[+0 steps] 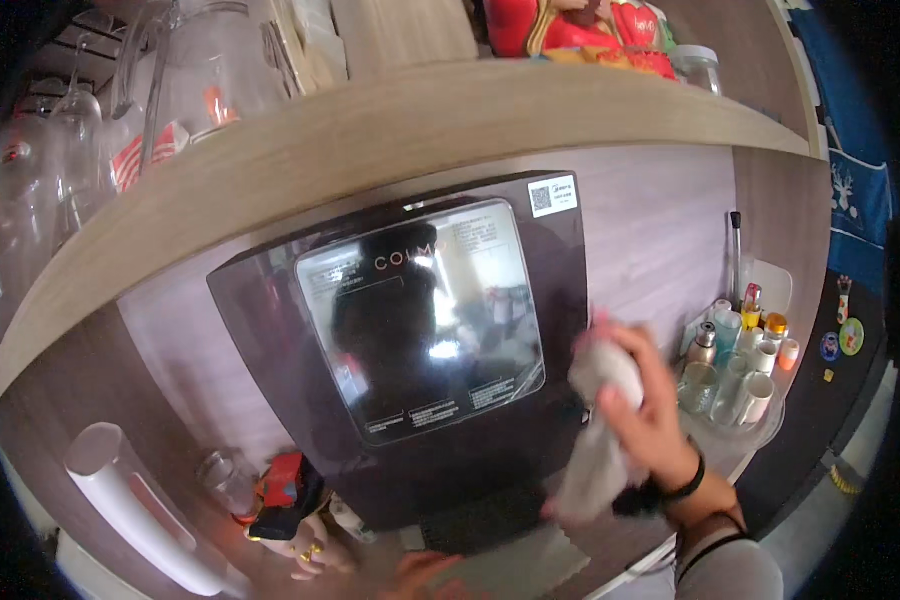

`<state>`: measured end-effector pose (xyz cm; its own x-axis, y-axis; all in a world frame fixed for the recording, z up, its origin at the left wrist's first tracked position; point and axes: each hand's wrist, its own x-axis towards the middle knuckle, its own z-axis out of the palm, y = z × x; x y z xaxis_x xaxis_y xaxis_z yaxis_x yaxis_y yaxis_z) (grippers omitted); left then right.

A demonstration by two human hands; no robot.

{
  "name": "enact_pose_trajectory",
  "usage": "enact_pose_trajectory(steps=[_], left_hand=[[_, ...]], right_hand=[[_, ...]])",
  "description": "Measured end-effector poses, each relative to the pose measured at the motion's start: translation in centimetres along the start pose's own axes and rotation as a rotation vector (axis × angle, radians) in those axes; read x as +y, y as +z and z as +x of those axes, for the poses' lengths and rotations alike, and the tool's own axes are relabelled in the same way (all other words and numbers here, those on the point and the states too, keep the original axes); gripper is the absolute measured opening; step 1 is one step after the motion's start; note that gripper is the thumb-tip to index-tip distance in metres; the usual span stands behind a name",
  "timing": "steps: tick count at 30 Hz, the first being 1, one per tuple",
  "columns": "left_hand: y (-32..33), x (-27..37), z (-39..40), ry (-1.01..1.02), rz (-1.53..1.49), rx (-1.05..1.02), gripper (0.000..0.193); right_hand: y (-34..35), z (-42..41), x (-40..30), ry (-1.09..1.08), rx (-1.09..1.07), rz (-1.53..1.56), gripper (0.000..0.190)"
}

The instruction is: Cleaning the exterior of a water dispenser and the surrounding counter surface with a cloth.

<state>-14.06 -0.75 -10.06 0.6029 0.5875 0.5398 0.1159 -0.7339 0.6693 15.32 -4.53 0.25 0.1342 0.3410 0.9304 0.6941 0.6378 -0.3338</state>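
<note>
My right hand (656,420) grips a bunched whitish cloth (596,457) with a pinkish edge, blurred by motion. It is beside the right side of a dark COLMO countertop appliance (562,285), possibly a water dispenser. I cannot tell whether the cloth touches the casing. The appliance's glossy front panel (390,330) carries printed film and reflects the room. Low in the picture, part of my left hand (424,571) shows, blurred and cut off by the bottom edge, so its grip is unclear. A pale, flat surface (525,562) lies beside it.
A wooden shelf (435,112) overhangs the appliance, bearing a glass pitcher (210,67). To the right, a clear tray (769,435) holds several cups and bottles. At left stand a white handled object (135,517), a glass jar (229,480) and a figurine (311,551).
</note>
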Motion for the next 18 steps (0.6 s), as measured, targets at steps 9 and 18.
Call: enact_pose_trajectory(steps=[9, 18], left_hand=[[2.5, -1.0, -1.6, -0.015, 0.040, 0.068, 0.017], [0.8, -3.2, -2.5, -0.097, 0.000, 0.136, 0.017]], right_hand=[[2.6, 10.3, 3.0, -0.411, 0.130, -0.482, 0.051], [2.1, 1.1, 6.4, -0.468, -0.170, -0.605, 0.057]])
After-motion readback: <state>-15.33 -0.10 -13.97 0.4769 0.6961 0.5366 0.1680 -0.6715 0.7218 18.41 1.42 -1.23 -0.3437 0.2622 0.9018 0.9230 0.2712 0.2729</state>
